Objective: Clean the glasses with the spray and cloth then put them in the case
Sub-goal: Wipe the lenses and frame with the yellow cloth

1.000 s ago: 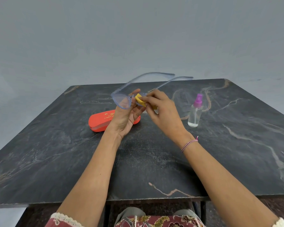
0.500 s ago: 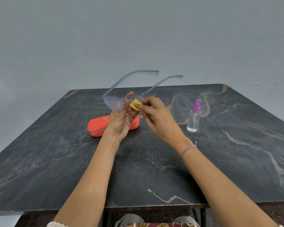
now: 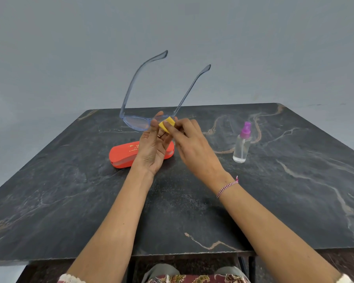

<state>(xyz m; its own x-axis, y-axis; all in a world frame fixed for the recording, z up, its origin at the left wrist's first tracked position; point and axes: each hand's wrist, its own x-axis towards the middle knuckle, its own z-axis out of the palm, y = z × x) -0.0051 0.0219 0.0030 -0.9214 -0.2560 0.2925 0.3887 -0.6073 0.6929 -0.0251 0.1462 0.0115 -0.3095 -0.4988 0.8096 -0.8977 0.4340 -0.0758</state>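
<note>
Pale blue clear-framed glasses (image 3: 135, 122) are held up above the table, temples unfolded and pointing up and away from me. My left hand (image 3: 153, 148) grips them at the bridge, palm toward me. My right hand (image 3: 189, 146) pinches a small folded yellow cloth (image 3: 166, 124) against the right lens, which the fingers and cloth mostly hide. The orange-red case (image 3: 123, 156) lies shut on the table behind my left hand. A clear spray bottle (image 3: 242, 147) with a purple nozzle stands upright to the right.
A dark marble-patterned table (image 3: 70, 201) with pale veins fills the view, its front edge near my lap. A plain grey wall stands behind it. A braided bracelet is on my right wrist.
The glasses have tilted so the temples now point steeply upward instead of lying nearly level. Both hands stay on the lens with the cloth; the view has dipped slightly.
</note>
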